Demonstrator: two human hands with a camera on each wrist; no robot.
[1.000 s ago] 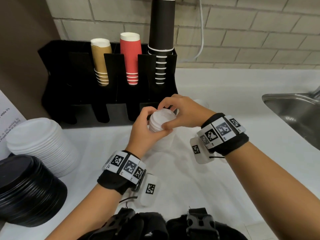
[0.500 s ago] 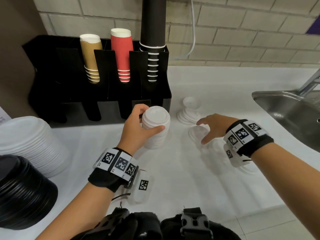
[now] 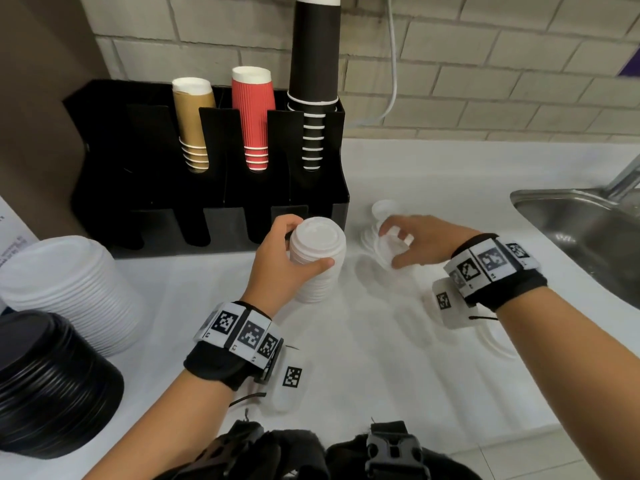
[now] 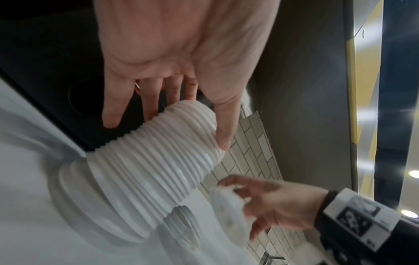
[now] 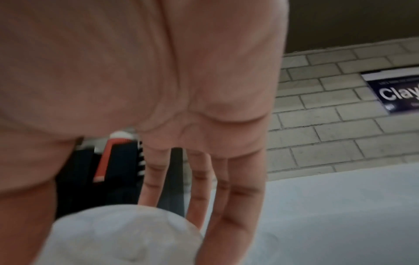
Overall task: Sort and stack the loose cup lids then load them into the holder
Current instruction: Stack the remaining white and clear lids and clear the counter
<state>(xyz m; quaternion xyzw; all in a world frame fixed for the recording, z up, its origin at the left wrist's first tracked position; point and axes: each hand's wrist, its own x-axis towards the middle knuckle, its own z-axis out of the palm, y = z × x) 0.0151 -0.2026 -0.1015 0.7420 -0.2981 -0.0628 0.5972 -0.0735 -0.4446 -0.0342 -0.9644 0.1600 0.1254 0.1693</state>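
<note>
Fingers of the right hand (image 3: pixel 426 242) pinch a loose lid (image 3: pixel 389 249); seat it squarely on the stack (image 3: pixel 317 261) the left hand (image 3: pixel 284 265) clasps.

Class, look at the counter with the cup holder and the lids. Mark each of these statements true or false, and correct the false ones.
1. The left hand grips a tall stack of white lids. True.
2. The right hand rests in the sink. False: it is over the counter, taking hold of a loose white lid near a few more lids.
3. The red cups sit in the holder between the brown cups and the black cups. True.
4. The black lids are stacked inside the holder. False: they sit on the counter at the left, beside a wide stack of white lids.
</note>
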